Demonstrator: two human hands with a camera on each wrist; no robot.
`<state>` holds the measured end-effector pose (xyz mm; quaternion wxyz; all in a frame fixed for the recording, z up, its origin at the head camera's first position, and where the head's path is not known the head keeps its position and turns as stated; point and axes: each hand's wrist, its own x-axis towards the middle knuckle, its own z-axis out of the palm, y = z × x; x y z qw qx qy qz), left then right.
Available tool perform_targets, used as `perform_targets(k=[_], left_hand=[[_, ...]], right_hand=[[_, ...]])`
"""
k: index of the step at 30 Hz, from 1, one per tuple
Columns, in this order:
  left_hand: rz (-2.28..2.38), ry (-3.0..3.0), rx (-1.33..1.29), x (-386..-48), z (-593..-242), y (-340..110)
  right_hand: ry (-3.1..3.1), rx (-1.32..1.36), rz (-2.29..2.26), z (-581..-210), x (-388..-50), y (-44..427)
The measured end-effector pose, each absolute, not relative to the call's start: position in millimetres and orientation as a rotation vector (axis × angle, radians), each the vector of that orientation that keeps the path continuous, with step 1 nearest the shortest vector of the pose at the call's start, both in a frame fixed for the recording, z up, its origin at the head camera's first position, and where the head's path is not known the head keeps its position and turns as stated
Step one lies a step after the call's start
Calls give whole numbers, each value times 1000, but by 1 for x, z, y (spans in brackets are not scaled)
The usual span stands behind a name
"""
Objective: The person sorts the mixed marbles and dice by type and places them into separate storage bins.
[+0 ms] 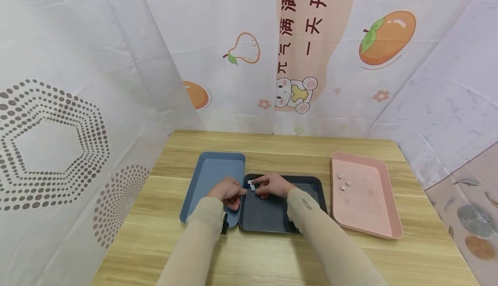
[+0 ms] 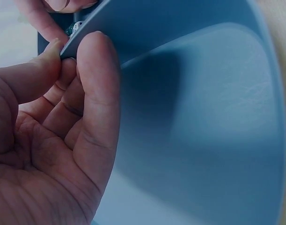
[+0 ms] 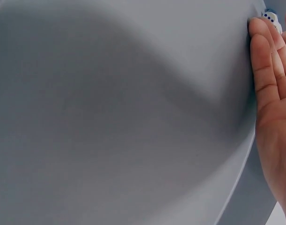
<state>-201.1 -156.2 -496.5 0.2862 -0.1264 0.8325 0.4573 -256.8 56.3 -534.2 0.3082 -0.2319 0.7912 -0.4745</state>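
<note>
My left hand (image 1: 228,191) is at the shared edge of the blue tray (image 1: 190,195) and the dark tray (image 1: 268,221). In the left wrist view its thumb and index finger (image 2: 98,70) pinch the blue tray's rim. My right hand (image 1: 274,184) reaches into the dark tray's far left corner, fingers spread around a small group of dice. White dice (image 1: 253,187) show there, with blue and green ones partly hidden by the fingers. A white die (image 3: 271,19) appears just past the fairly straight right fingers (image 3: 262,61) in the right wrist view.
To the right stands a pink tray (image 1: 369,208) holding 3 white dice (image 1: 343,187). Dark dice (image 1: 314,187) lie at the dark tray's far right. All trays are on a wooden table (image 1: 256,260), with a printed curtain (image 1: 218,17) behind.
</note>
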Motion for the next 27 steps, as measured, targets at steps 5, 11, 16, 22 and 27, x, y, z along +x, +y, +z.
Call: perform_targets(k=[5,11,16,22,27], left_hand=[[1221,2224,-342,-201,-496,-156],[1221,2223,-346,-201,-497,-156],[1221,2219,-347,-201,-497,-156],[1223,2216,-339,-200,-496,-156],[1223,2223,-340,-200,-496,-156]], right_hand=[[2092,-610,-1248,-534,-256,56],[2092,-620,-1248,-535,-256,57],[2105,-628,-1236,-535,-256,58],[2111,-641,-1238,-536,-256,58],[2112,-656,-1249,-537,-256,58]])
